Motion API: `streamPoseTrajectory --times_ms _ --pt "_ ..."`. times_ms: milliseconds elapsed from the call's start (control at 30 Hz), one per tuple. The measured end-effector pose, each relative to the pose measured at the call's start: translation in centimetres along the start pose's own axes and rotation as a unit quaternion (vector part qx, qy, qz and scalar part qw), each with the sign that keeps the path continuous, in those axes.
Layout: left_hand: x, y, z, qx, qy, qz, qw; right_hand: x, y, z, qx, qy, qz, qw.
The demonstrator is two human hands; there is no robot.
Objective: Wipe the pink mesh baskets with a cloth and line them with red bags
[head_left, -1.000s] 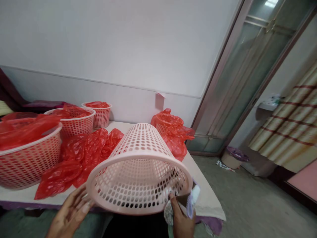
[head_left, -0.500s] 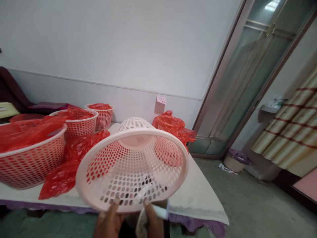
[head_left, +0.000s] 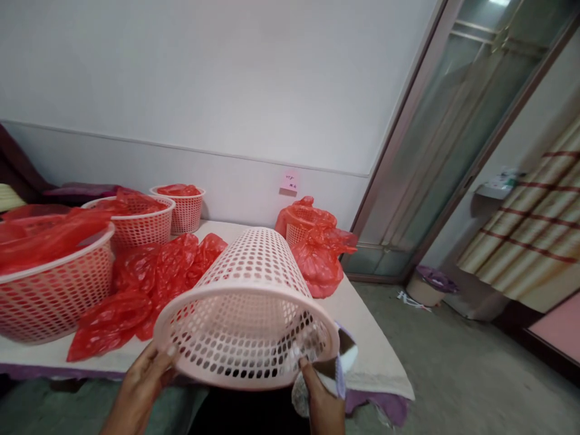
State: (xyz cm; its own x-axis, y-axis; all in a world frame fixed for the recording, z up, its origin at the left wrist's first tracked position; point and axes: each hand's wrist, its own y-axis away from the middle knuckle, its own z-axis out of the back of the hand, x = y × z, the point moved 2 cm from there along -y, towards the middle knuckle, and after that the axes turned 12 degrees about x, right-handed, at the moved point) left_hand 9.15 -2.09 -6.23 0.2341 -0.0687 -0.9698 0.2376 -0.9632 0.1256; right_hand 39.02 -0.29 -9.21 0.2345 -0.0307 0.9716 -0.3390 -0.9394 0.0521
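Note:
I hold a pale pink perforated plastic basket (head_left: pixel 254 302) on its side, mouth toward me, above the near edge of a table (head_left: pixel 362 344). My left hand (head_left: pixel 138 389) grips the rim at the lower left, fingers curled on it. My right hand (head_left: pixel 321 402) pinches the rim at the lower right and also holds a crumpled cloth (head_left: pixel 338 371) against the basket. Loose red plastic bags (head_left: pixel 149 284) lie on the table just behind the basket.
Three pink baskets lined with red bags stand at the left: a large one (head_left: pixel 49 284), a middle one (head_left: pixel 140 223), a small one (head_left: pixel 183 208). Another bag-wrapped basket (head_left: pixel 312 241) sits by the wall. A glass door (head_left: pixel 453 139) and a small bin (head_left: pixel 428 287) are to the right.
Half a second ago the basket's mouth was tipped up toward me with both hands close under it; now it lies level on its side and my hands are apart on the rim.

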Motion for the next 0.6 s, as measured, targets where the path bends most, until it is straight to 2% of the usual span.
streamPoseTrajectory --times_ms 67,167,267,367,467,533,600 --pt "-0.3 -0.6 0.8 -0.005 -0.063 -0.022 0.998 0.7 -0.1 -0.2 -0.005 -0.002 -0.016 1.000" --pt "0.7 -0.7 0.4 -0.059 -0.087 -0.051 0.993 0.8 -0.1 -1.2 -0.007 -0.051 0.016 0.999" --pt "2.9 0.2 -2.0 -0.084 -0.022 -0.019 0.996 -1.0 0.7 -3.2 0.025 -0.133 -0.039 0.990" --pt "5.3 1.3 -5.3 -0.107 0.071 -0.003 0.992 -3.6 2.8 -6.0 0.120 -0.196 -0.124 0.965" --pt "7.0 2.0 -7.8 -0.045 0.042 -0.019 0.998 -4.9 5.0 -8.4 0.193 -0.191 -0.169 0.947" --pt "7.7 2.1 -8.1 -0.013 -0.022 -0.021 0.999 -4.9 5.7 -9.1 0.201 -0.173 -0.163 0.950" --pt "8.0 2.0 -7.7 -0.008 -0.068 -0.008 0.998 -4.4 5.8 -9.2 0.201 -0.158 -0.134 0.957"
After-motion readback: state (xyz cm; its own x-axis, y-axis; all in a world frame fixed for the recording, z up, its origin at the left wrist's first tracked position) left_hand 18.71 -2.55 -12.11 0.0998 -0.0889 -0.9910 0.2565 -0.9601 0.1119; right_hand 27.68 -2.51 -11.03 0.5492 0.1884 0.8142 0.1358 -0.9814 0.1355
